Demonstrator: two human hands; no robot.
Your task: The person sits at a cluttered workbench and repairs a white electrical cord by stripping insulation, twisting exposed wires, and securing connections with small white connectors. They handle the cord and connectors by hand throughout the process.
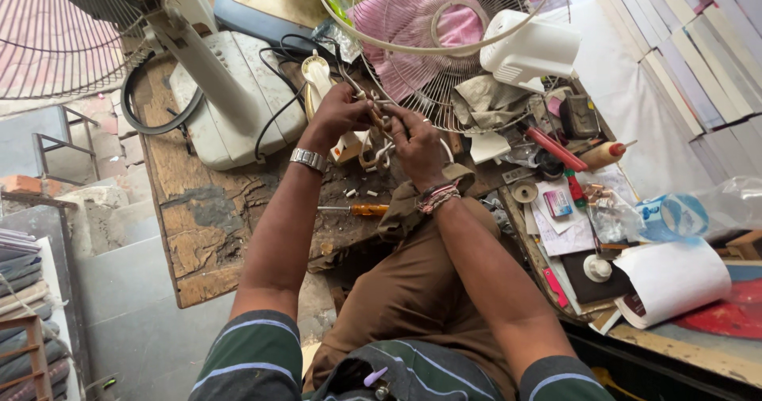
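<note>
Both hands meet over the middle of the workbench. The left hand [343, 111] has its fingers curled shut around a bundle of white cable [379, 153], pinching it near the top, where what looks like a thin tool or a bare wire end stands between the fingertips; which it is cannot be told from here. The right hand [413, 143] is also closed, gripping the same cable just below and to the right of the left. The two hands touch or nearly touch, so neither is clearly nearer; the cable lies directly between them.

The cable's loops hang down from the fingers toward the person's lap, so its long run is roughly up and down in the view, from the fan side to the body side. A steel wristwatch [308, 160] sits on the left wrist and coloured thread bands [437, 198] on the right.

Just beyond the fingers, a pink-bladed table fan [413, 28] lies tilted with its wire guard open toward the hands. To the left, a white fan base [238, 103] rests on the bench with a black cord curling beside it. Below the left forearm, a screwdriver with an orange handle [355, 209] lies flat on the worn wooden workbench [198, 211], its shaft pointing left, apart from both hands. To the right lie a red-handled tool [556, 149], papers and a roll of tape [675, 214], all well apart.
</note>
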